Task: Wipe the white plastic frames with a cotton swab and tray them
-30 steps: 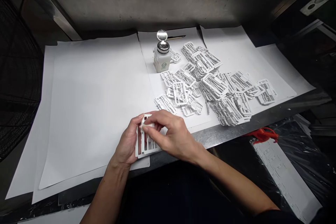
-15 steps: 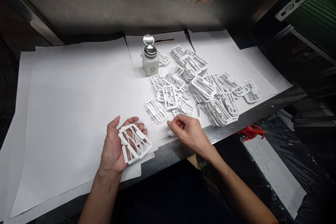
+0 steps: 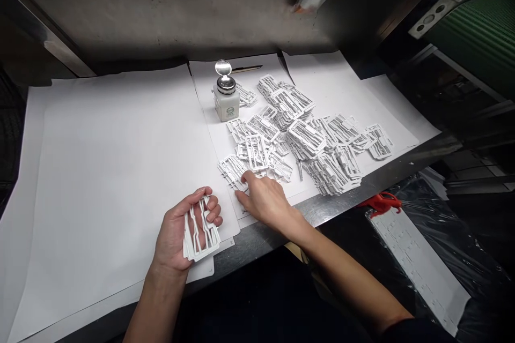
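Observation:
My left hand (image 3: 172, 236) is closed around a white plastic lattice frame (image 3: 206, 253), thumb along its top and fingertips curled over the right edge. Thin crossbars run through this frame; there may be more than one in the grip. My right hand (image 3: 266, 201) is over the front of the paper, its index finger and thumb apart. The index fingertip is at the lower edge of a small stack of similar white frames (image 3: 230, 167); whether it touches them I cannot tell. Behind lies a loose heap of such frames (image 3: 257, 151).
A pump bottle (image 3: 227, 106) with its metal lid raised stands behind the heap. Taller frame piles (image 3: 308, 136) extend rightward, with a thin metal tool (image 3: 300, 170) beside them. White paper (image 3: 120, 161) covers the bench. A red-handled tool (image 3: 381, 202) sits beyond the front edge.
My right hand has moved left and forward to the near stack, its fingers spreading. My left hand has turned the frame more upright and curled its fingers over it. The view has shifted slightly.

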Available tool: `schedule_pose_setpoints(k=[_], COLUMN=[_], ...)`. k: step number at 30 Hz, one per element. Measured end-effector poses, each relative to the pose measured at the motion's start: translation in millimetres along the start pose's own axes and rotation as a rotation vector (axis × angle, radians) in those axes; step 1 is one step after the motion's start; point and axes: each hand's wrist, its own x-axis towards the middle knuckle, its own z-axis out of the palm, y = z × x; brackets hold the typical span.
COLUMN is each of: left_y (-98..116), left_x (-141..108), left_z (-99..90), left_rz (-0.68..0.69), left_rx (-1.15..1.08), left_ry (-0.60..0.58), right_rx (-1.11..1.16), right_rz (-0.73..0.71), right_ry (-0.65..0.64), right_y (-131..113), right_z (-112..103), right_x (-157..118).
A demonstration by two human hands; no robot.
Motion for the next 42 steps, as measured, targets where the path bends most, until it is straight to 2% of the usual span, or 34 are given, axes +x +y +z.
schedule_pose_setpoints(k=[3,7,10,13,16,18,20,24,28,31,33,37,42], left_y=[-1.0,-2.7,-5.4,-8.3,-8.6,-7.1,-4.8,-1.8,-2.2,-3.0,-3.3,-3.8,-5.3], left_x=[-1.0,-1.9,-1.2,-1.0,-2.7,-4.5,-6.1,-8.0,-9.2,-10.2,-10.7,-11.9,-13.6], left_z=[-0.5,1.1,5.3,7.8,5.0,1.0,-3.3,-7.8,-5.6,-3.4,-3.4,-5.6,-6.4], left_rz=[0.005,0.063,0.109,0.15,0.163,0.173,0.189,0.199,0.196,0.198,0.201,0.197,0.205], left_rx=[0.039,0.162,0.228,0.171,0.092,0.044,0.007,-0.014,-0.019,-0.018,-0.014,0.016,0.034], left_ry=[0.049,0.09,0.0,-0.117,-0.143,-0.138,-0.15,-0.156,-0.152,-0.163,-0.159,-0.162,-0.182], right_rx=[0.025,0.145,0.434,0.701,0.85,0.975,1.069,1.104,1.002,0.816,0.749,0.753,0.766], right_rz=[-0.002,-0.013,0.004,-0.007,-0.029,-0.034,-0.008,0.024,-0.21,-0.309,-0.264,-0.168,-0.171], right_ry=[-0.012,-0.046,-0.12,-0.224,-0.278,-0.306,-0.255,-0.042,0.026,0.173,0.257,0.283,0.344], right_y=[0.6,6.8,3.1,-10.3,-19.4,-16.5,-8.1,-0.3,-17.0,-22.4,-17.6,-4.3,-3.7], right_z=[-1.5,-17.0,-25.1,-24.3,-22.6,-23.9,-25.8,-23.0,-9.2,-1.1,-0.3,-6.2,-14.2], right_x=[5.3,-1.1,-18.5,-38.3,-49.8,-50.6,-48.2,-49.6,-62.8,-65.4,-62.4,-55.5,-53.1])
